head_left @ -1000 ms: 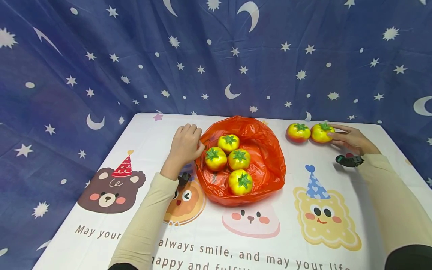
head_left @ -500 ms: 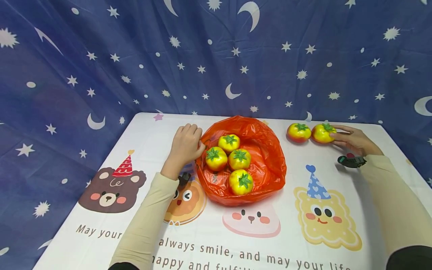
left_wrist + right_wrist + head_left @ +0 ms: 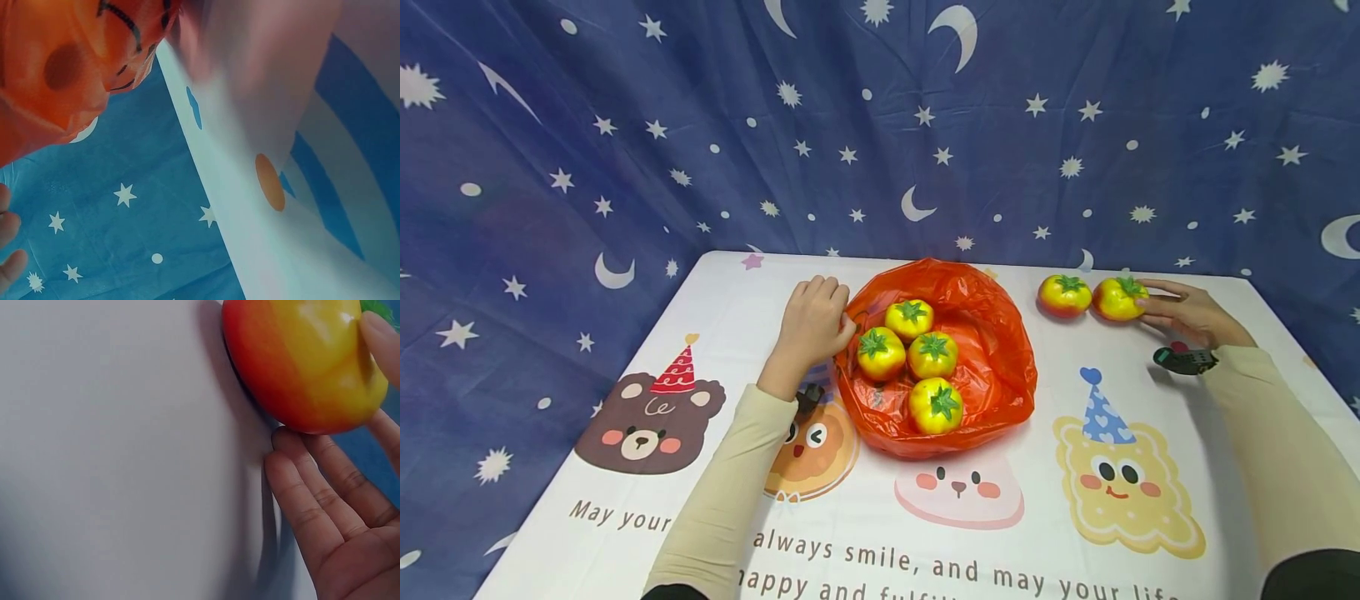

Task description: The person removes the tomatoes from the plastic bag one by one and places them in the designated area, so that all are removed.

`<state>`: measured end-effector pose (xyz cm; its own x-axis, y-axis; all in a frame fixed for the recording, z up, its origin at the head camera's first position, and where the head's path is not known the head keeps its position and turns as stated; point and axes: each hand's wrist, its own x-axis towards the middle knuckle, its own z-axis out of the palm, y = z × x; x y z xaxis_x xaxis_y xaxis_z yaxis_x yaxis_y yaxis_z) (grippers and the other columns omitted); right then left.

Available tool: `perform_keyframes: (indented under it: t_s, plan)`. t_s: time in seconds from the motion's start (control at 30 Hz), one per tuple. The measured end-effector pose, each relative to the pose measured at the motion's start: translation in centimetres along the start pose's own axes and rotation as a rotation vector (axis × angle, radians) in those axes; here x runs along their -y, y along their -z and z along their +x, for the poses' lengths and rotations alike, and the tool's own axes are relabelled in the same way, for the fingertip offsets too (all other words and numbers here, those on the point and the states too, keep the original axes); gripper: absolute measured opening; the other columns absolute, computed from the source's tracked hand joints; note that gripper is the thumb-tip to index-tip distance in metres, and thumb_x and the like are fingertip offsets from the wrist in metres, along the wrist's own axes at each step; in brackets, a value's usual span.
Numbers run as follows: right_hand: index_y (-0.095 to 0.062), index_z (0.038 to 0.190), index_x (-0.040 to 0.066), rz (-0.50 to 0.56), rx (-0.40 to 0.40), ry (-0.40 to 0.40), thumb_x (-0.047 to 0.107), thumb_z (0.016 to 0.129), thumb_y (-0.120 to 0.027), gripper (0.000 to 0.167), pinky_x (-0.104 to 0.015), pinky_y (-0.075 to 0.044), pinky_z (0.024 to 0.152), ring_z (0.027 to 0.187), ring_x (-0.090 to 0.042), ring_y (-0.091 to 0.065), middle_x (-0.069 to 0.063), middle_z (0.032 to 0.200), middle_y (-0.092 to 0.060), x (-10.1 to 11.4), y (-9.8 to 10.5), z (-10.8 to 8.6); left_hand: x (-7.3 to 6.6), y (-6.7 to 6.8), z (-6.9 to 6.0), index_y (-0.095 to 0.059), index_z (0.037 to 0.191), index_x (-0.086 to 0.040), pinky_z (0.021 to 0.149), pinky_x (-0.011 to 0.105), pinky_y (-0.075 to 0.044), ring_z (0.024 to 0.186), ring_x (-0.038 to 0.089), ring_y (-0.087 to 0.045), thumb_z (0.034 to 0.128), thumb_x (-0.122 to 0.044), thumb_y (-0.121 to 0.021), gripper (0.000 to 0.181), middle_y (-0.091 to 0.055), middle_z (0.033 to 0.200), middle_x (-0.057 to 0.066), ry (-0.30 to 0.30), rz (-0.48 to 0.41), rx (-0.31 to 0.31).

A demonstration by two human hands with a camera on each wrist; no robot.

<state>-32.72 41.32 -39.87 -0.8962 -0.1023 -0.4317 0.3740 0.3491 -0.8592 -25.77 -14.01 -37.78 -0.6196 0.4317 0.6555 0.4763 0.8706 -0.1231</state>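
A dark blue curtain (image 3: 850,208) with white moons and stars hangs behind a white desk (image 3: 1075,358), which is printed with a bear (image 3: 643,433), a smiling biscuit (image 3: 1127,492) and lettering (image 3: 865,558). A red plastic bag (image 3: 992,367) sits spread open near the middle of the desk, with four fruits (image 3: 932,360) inside, yellow and capped with green leaves; three cluster together and the fourth lies at the near side. Of the two hands, the left hand (image 3: 814,317) is curled at the bag's left rim and grips the plastic there, though the exact pinch is hidden. Well apart, toward the far right of the desk, are two more fruits, yellow above and red below, just beside each other. The right hand (image 3: 1187,312) holds the right fruit (image 3: 1118,302) between thumb and fingers, while the left fruit (image 3: 1064,297) rests alone. In the right wrist view the thumb lies on the fruit's yellow side near the leaves, and the other fingers reach behind and beneath it, only slightly bent. Both arms wear beige sleeves (image 3: 722,492).
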Motion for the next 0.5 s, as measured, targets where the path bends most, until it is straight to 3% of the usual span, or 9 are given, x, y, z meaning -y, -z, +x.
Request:
perform_keyframes:
  t_s: [0.3,0.37,0.43,0.5]
  plan:
    - [-0.002,0.151,0.012,-0.052,0.066,0.040,0.028,0.091,-0.057,0.083,-0.020,-0.052,0.084,0.089,0.011,-0.058,0.031,0.097,-0.049,0.1,0.8,-0.9,0.0,0.0,0.0,-0.052,0.073,-0.005,0.063,0.037,-0.039,0.067,0.027,-0.047,0.0695,-0.012,-0.052,0.008,-0.051,0.069,0.009,-0.006,0.003,0.000]
    - [-0.002,0.152,0.015,-0.104,0.064,0.050,0.031,0.092,-0.055,0.081,-0.021,-0.052,0.085,0.089,0.013,-0.056,0.026,0.110,-0.048,0.1,1.2,-1.0,0.0,0.0,0.0,-0.052,0.073,-0.005,0.063,0.037,-0.039,0.067,0.027,-0.047,0.0696,-0.012,-0.052,0.008,-0.051,0.069,0.009,-0.006,0.005,0.003]
    - [-0.002,0.152,0.018,-0.163,0.064,0.060,0.034,0.094,-0.052,0.078,-0.023,-0.052,0.087,0.089,0.015,-0.054,0.014,0.136,-0.040,0.2,1.5,-1.1,0.0,0.1,0.0,-0.052,0.073,-0.005,0.063,0.037,-0.038,0.068,0.027,-0.047,0.0699,-0.012,-0.052,0.008,-0.052,0.070,0.009,-0.004,0.004,0.006]
    - [-0.003,0.152,0.022,-0.199,0.059,0.076,0.035,0.095,-0.049,0.075,-0.026,-0.052,0.087,0.090,0.016,-0.053,0.015,0.138,-0.038,0.3,1.8,-1.3,0.0,0.1,0.0,-0.052,0.074,-0.005,0.064,0.037,-0.039,0.068,0.027,-0.047,0.0703,-0.012,-0.052,0.009,-0.052,0.071,0.009,-0.002,0.003,0.009]
